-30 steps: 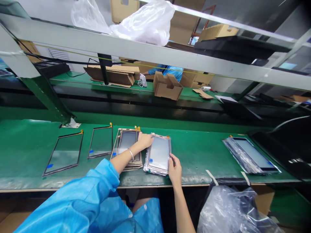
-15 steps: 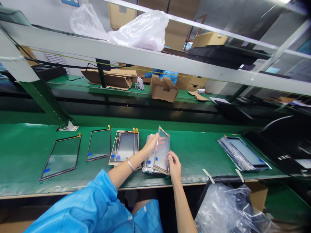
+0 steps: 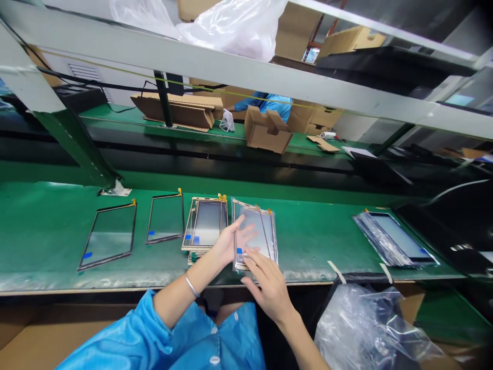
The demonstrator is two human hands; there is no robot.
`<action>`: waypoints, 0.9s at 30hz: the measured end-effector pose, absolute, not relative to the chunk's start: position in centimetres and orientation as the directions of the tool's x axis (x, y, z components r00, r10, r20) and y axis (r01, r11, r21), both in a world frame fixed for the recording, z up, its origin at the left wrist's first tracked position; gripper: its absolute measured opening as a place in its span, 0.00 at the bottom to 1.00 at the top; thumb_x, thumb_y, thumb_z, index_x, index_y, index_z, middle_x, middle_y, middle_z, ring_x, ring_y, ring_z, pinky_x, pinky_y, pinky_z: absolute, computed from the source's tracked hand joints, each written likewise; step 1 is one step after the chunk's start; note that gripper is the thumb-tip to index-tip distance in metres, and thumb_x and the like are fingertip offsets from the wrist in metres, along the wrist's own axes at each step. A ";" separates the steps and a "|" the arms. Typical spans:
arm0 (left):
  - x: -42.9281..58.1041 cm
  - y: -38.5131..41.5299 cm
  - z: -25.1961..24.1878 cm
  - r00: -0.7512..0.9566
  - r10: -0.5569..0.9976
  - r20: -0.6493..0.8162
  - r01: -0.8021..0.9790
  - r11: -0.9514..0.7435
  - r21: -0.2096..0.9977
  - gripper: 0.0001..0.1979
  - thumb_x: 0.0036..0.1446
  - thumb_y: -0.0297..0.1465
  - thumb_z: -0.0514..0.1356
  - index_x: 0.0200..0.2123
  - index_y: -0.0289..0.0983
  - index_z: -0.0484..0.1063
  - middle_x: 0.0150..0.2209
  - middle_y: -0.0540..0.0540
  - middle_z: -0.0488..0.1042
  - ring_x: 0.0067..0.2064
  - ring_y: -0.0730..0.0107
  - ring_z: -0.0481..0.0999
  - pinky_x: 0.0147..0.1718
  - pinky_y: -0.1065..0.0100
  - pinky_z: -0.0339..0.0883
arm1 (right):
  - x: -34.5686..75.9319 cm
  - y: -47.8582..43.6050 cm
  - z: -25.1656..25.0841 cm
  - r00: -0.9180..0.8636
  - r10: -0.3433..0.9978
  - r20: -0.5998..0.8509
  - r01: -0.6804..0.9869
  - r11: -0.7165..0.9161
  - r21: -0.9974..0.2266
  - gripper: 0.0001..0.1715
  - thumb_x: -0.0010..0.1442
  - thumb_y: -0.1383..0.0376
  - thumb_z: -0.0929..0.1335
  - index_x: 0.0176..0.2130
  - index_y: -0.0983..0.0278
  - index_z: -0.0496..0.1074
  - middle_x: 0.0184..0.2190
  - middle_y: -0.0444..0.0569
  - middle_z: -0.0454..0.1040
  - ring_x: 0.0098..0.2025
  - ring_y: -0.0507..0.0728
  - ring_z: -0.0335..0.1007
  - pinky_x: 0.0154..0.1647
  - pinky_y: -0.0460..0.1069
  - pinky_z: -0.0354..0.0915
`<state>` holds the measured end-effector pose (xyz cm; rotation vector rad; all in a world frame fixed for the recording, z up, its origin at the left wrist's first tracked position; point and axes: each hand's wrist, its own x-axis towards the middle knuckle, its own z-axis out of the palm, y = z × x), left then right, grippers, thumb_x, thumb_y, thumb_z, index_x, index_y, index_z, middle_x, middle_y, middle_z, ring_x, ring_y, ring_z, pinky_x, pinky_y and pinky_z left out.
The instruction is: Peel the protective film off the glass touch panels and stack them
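A glass touch panel [image 3: 248,231] with a pale gold border and a blue tab stands tilted in my left hand [image 3: 227,244]. That hand has its thumb at the left edge, and its fingers show through the glass from behind. My right hand [image 3: 269,288] is at the panel's lower right, fingertips against its face and thumb apart below. Under and behind it lies a stack of film-wrapped panels [image 3: 272,239], partly hidden. Just left of this is a pile of gold-bordered panels [image 3: 210,223] with orange connector tails.
Two black-bordered panels [image 3: 166,218] lie separately on the green bench [image 3: 308,236] at left. More wrapped panels [image 3: 396,239] sit at right, near a black bag [image 3: 454,221]. Clear plastic [image 3: 358,318] hangs off the front edge. A shelf beam [image 3: 231,72] crosses above; a blue-sleeved person works beyond.
The held panel has moved left. My right hand has shifted from its right edge down to its lower part, fingers reaching across the face. The camera view has tilted down slightly.
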<state>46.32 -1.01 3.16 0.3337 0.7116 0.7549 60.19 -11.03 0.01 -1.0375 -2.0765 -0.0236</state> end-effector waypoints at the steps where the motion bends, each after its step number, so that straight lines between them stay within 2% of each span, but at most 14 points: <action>1: 46.2 -1.1 3.5 0.513 0.714 -0.477 -0.499 0.700 0.511 0.25 0.65 0.38 0.44 0.65 0.50 0.45 0.64 0.40 0.58 0.60 0.58 0.65 0.48 0.48 0.67 | 60.0 -11.0 0.5 -0.341 0.650 0.679 0.679 0.670 -0.301 0.26 0.61 0.68 0.67 0.58 0.62 0.64 0.51 0.57 0.73 0.53 0.61 0.70 0.47 0.56 0.70; 5: 45.7 -1.5 4.2 0.512 0.711 -0.482 -0.519 0.704 0.485 0.26 0.65 0.42 0.41 0.65 0.50 0.42 0.66 0.40 0.54 0.63 0.58 0.60 0.49 0.48 0.65 | 59.3 -10.4 1.7 -0.357 0.605 0.711 0.666 0.699 -0.260 0.21 0.60 0.73 0.66 0.53 0.64 0.69 0.46 0.57 0.76 0.48 0.60 0.73 0.44 0.54 0.72; 10: 44.9 -1.3 4.7 0.518 0.722 -0.459 -0.574 0.691 0.439 0.34 0.61 0.53 0.40 0.66 0.47 0.40 0.67 0.37 0.49 0.65 0.54 0.55 0.48 0.47 0.64 | 58.4 -10.2 2.4 -0.357 0.574 0.738 0.646 0.722 -0.249 0.20 0.59 0.76 0.66 0.51 0.64 0.71 0.43 0.56 0.77 0.47 0.60 0.74 0.42 0.54 0.73; 17: 44.4 -1.4 5.1 0.476 0.735 -0.483 -0.566 0.676 0.472 0.38 0.58 0.57 0.38 0.67 0.45 0.38 0.67 0.36 0.49 0.67 0.55 0.52 0.48 0.48 0.65 | 57.9 -10.2 2.6 -0.376 0.582 0.721 0.659 0.715 -0.234 0.21 0.60 0.75 0.66 0.52 0.63 0.70 0.44 0.56 0.77 0.46 0.60 0.74 0.42 0.54 0.73; 21: 44.4 -1.4 5.2 0.458 0.741 -0.491 -0.538 0.671 0.510 0.39 0.58 0.58 0.35 0.67 0.45 0.36 0.68 0.36 0.48 0.67 0.54 0.52 0.47 0.48 0.66 | 57.8 -10.2 2.6 -0.349 0.586 0.731 0.653 0.712 -0.259 0.18 0.60 0.75 0.65 0.49 0.62 0.71 0.43 0.55 0.78 0.45 0.60 0.75 0.43 0.54 0.72; 23: 44.5 -1.8 5.1 0.461 0.746 -0.480 -0.551 0.665 0.504 0.39 0.58 0.58 0.37 0.67 0.46 0.36 0.68 0.36 0.48 0.66 0.54 0.53 0.47 0.48 0.67 | 57.4 -10.1 2.6 -0.282 0.639 0.715 0.627 0.687 -0.367 0.14 0.61 0.74 0.64 0.44 0.62 0.73 0.40 0.53 0.78 0.43 0.58 0.75 0.43 0.53 0.72; 24: 44.6 -2.1 5.1 0.456 0.755 -0.471 -0.559 0.655 0.509 0.38 0.59 0.56 0.39 0.67 0.46 0.37 0.67 0.37 0.50 0.66 0.55 0.55 0.48 0.50 0.67 | 57.2 -9.9 2.6 -0.220 0.701 0.678 0.600 0.646 -0.472 0.12 0.62 0.72 0.63 0.42 0.62 0.73 0.39 0.53 0.78 0.42 0.58 0.75 0.42 0.53 0.72; 25: 44.7 -2.4 5.0 0.448 0.767 -0.459 -0.559 0.641 0.526 0.37 0.60 0.54 0.43 0.67 0.46 0.39 0.67 0.37 0.52 0.64 0.55 0.58 0.48 0.52 0.68 | 56.9 -9.6 2.7 -0.143 0.782 0.607 0.551 0.572 -0.607 0.11 0.64 0.70 0.61 0.39 0.63 0.72 0.37 0.52 0.78 0.40 0.56 0.75 0.41 0.52 0.72; 27: 44.8 -3.3 4.6 0.436 0.794 -0.425 -0.528 0.608 0.593 0.36 0.59 0.47 0.55 0.66 0.46 0.44 0.64 0.38 0.59 0.59 0.55 0.66 0.49 0.56 0.68 | 56.9 -8.7 2.7 -0.005 0.932 0.363 0.355 0.341 -0.871 0.13 0.66 0.62 0.60 0.35 0.63 0.71 0.31 0.50 0.78 0.33 0.54 0.75 0.33 0.49 0.72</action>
